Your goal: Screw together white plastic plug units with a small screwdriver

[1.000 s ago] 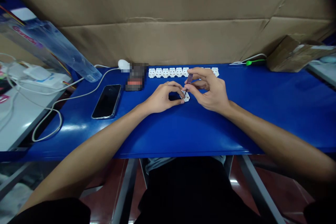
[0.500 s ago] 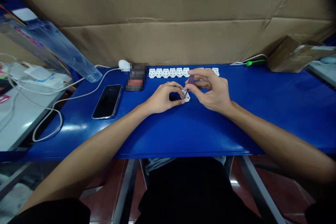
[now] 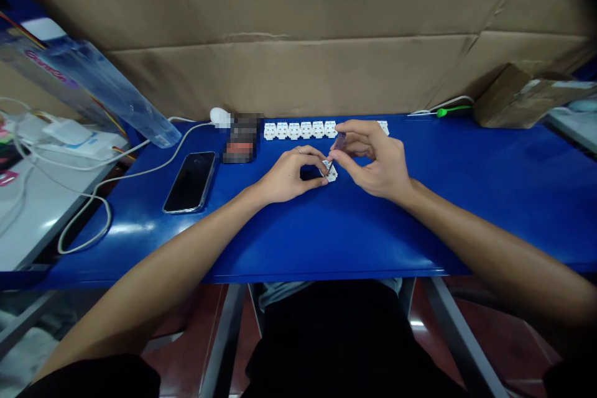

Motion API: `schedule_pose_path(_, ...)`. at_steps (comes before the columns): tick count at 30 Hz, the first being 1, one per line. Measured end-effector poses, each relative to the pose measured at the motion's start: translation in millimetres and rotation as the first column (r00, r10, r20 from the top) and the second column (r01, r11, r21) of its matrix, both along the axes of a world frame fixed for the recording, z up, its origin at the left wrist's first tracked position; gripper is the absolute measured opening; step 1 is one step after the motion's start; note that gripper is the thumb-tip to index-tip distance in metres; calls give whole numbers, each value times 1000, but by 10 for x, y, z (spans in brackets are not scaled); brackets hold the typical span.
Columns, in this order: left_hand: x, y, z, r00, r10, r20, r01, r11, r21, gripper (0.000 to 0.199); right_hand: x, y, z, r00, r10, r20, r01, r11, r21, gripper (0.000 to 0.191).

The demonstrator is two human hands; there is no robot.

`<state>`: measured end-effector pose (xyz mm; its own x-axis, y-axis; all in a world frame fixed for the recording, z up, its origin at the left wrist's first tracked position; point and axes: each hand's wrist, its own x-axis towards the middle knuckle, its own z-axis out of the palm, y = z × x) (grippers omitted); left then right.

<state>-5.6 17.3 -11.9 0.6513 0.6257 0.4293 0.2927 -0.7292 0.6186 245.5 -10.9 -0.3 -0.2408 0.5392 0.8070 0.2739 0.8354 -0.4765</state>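
My right hand [image 3: 373, 158] pinches a small screwdriver [image 3: 340, 142] with a translucent purple handle, its thin black shaft pointing down into a small white plastic socket piece [image 3: 331, 172]. My left hand [image 3: 291, 173], with a ring on one finger, holds that piece at its left side with the fingertips, just above the table. The fingers hide much of the piece. Behind my hands stands a row of several matching white pieces [image 3: 298, 130], and its right end is partly hidden by my right hand.
The blue table [image 3: 466, 224] carries a black phone [image 3: 189, 182], a pixelated object [image 3: 241, 138], a white cable [image 3: 140, 165] and a cardboard box [image 3: 517, 98]. Brown cardboard [image 3: 298, 31] stands along the back. A clear plastic sleeve [image 3: 107, 90] lies at left.
The screwdriver handle has tilted slightly to the right, while its tip stays in the white piece. My left hand has barely moved.
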Motion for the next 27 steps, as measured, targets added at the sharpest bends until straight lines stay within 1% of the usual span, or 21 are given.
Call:
schedule_pose_path(3, -1, 3, -2, 1000, 2, -5, -2, 1000, -16, 10, 18, -14, 29, 995, 46, 85, -48, 999, 22, 46)
schedule_pose_path(5, 1, 3, 1, 1000, -1, -14, 0, 1000, -25, 10, 35, -24, 48, 988, 81, 135, -81, 997, 1, 49)
schedule_pose_path(9, 4, -5, 10, 1000, -8, -21, 8, 999, -34, 10, 53, -25, 63, 983, 118, 143, -111, 992, -56, 52)
schedule_pose_path(12, 4, -10, 9, 1000, 4, -24, -5, 1000, -22, 11, 40, -17, 64, 989, 104, 106, -98, 993, -59, 47)
schedule_pose_path(15, 4, -9, 2, 1000, 7, -21, -7, 1000, 3, 11, 16, -9, 65, 997, 39, 69, -39, 999, 1, 43)
schedule_pose_path(17, 4, -5, -3, 1000, 4, -16, -3, 1000, 16, 10, 10, -4, 65, 998, 13, 54, -15, 999, 46, 45)
schedule_pose_path(19, 5, -1, -6, 1000, -1, -16, 1, 1000, 19, 10, 18, -6, 65, 998, 9, 67, -13, 998, 64, 48)
schedule_pose_path(24, 8, -5, 4, 999, 7, -36, -7, 1000, 4, 11, 54, -41, 76, 976, 48, 212, -46, 999, -17, 56)
schedule_pose_path(27, 9, -13, 14, 999, 5, -47, -6, 1000, -6, 11, 37, -64, 79, 976, 51, 210, -48, 999, -18, 53)
